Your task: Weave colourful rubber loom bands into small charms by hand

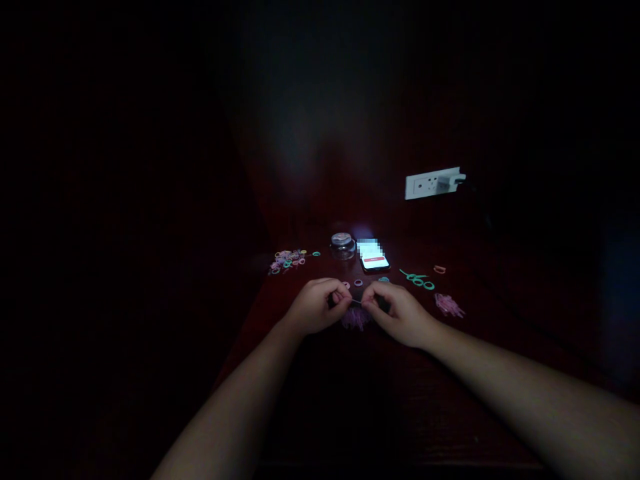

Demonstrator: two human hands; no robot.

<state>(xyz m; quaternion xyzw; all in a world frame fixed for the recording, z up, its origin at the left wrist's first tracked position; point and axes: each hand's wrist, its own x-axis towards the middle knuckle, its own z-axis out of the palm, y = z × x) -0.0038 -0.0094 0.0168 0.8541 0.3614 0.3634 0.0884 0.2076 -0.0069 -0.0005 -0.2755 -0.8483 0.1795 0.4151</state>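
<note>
My left hand and my right hand face each other just above the dark red table, each closed in a pinch. A thin pale strand is stretched between their fingertips; its exact kind is too small to make out. Below the fingers lies a pile of purple-pink strips. Just beyond my hands are a small pinkish ring and a teal ring, the latter partly hidden. Another pink ring shows behind my left fingers.
A lidded clear jar stands behind my hands, beside a lit phone. Mixed coloured rings are heaped at left. On the right lie green rings, an orange piece and pink strips. A wall socket holds a plug.
</note>
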